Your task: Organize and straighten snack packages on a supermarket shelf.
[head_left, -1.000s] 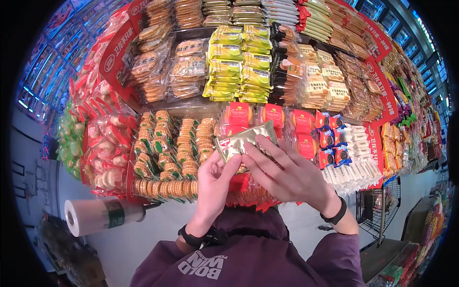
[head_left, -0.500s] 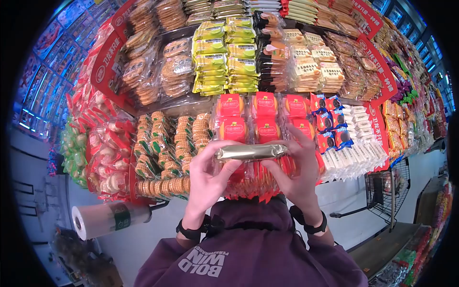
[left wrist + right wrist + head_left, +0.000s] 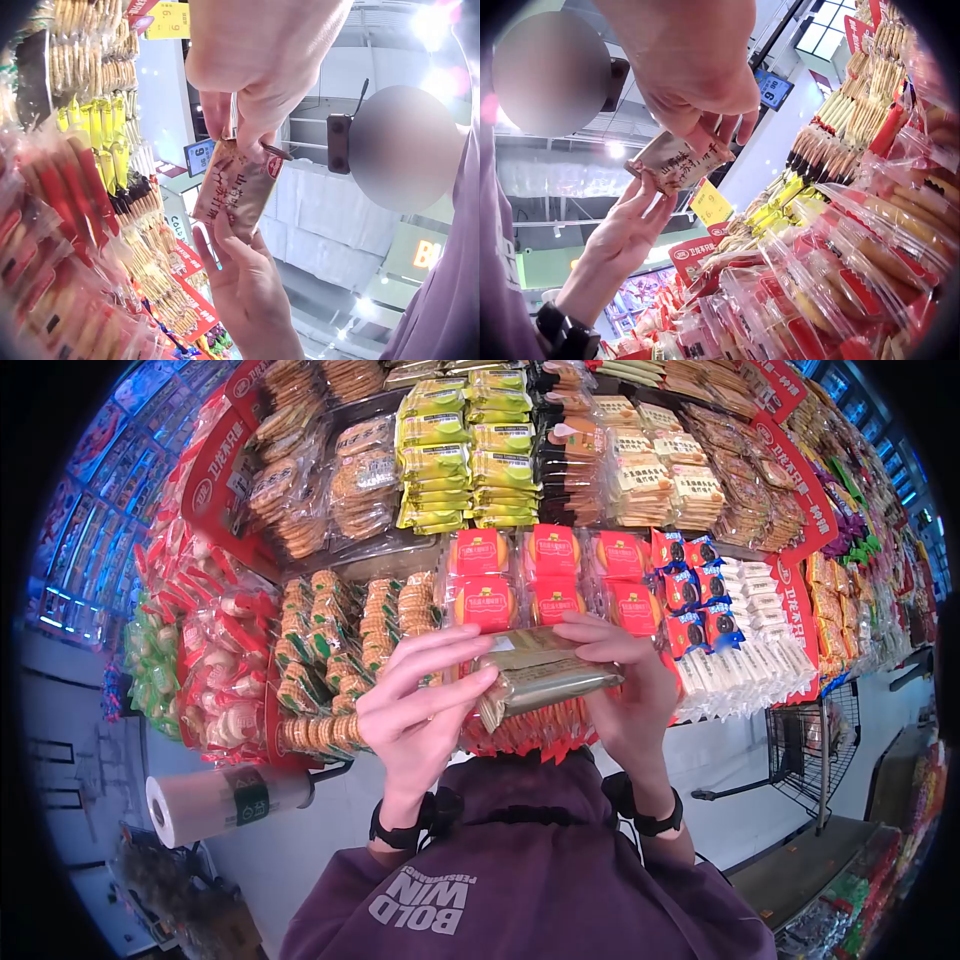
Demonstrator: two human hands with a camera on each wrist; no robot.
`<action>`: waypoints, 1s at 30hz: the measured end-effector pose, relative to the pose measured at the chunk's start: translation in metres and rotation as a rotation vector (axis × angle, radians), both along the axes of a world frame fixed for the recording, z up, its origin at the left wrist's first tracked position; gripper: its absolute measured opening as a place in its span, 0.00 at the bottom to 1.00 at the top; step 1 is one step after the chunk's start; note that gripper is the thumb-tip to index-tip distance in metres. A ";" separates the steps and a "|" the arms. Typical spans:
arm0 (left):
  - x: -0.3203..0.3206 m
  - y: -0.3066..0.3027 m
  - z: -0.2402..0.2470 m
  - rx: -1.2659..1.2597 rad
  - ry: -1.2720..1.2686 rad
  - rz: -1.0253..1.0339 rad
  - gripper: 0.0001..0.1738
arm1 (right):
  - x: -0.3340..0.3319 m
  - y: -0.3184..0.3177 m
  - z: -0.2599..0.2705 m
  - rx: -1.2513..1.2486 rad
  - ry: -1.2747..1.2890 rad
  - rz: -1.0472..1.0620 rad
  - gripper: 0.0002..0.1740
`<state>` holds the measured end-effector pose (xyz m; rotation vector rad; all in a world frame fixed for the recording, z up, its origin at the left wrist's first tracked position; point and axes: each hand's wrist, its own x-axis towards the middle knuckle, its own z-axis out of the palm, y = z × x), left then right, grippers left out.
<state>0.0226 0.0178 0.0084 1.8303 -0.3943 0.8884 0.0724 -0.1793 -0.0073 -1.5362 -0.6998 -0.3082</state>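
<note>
A gold foil biscuit packet (image 3: 550, 672) is held up in front of the chest, its plain back tilted toward the head camera. My left hand (image 3: 420, 710) pinches its left end, with the fingers along the top edge. At the other end my right hand (image 3: 640, 695) grips it between thumb and fingers. Both wrist views look at the printed front of the packet (image 3: 238, 187), which bears Chinese lettering and a small red logo. Behind and below it in the head view lie red-labelled round cake packs (image 3: 555, 555), apart from the hands.
A tiered snack display surrounds the hands, with yellow packets (image 3: 435, 435), bagged round biscuits (image 3: 330, 630) and blue cookie packs (image 3: 685, 595). Red printed boards (image 3: 225, 470) divide it. A plastic bag roll (image 3: 200, 807) sticks out at lower left; a wire cart (image 3: 815, 750) stands at right.
The packet has turned from front up, through edge-on, to back toward the head camera. My right hand has moved from across its face to its right end.
</note>
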 end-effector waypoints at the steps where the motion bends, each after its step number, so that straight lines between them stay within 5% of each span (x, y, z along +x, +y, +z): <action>1: -0.003 -0.004 0.005 0.022 -0.006 0.025 0.12 | 0.002 0.000 -0.003 0.004 -0.007 -0.007 0.18; 18: -0.020 -0.007 0.006 0.278 -0.139 0.195 0.17 | 0.018 0.003 -0.007 -0.076 -0.106 -0.088 0.23; 21: -0.016 -0.002 0.001 0.190 -0.129 0.170 0.09 | 0.016 0.000 0.000 -0.029 -0.076 -0.046 0.23; 24: -0.006 -0.009 -0.005 -0.108 -0.079 0.248 0.09 | 0.007 -0.003 0.012 0.011 0.041 0.015 0.19; 30: -0.010 -0.014 -0.007 -0.385 0.191 0.070 0.09 | -0.002 0.004 0.012 0.047 0.124 -0.006 0.16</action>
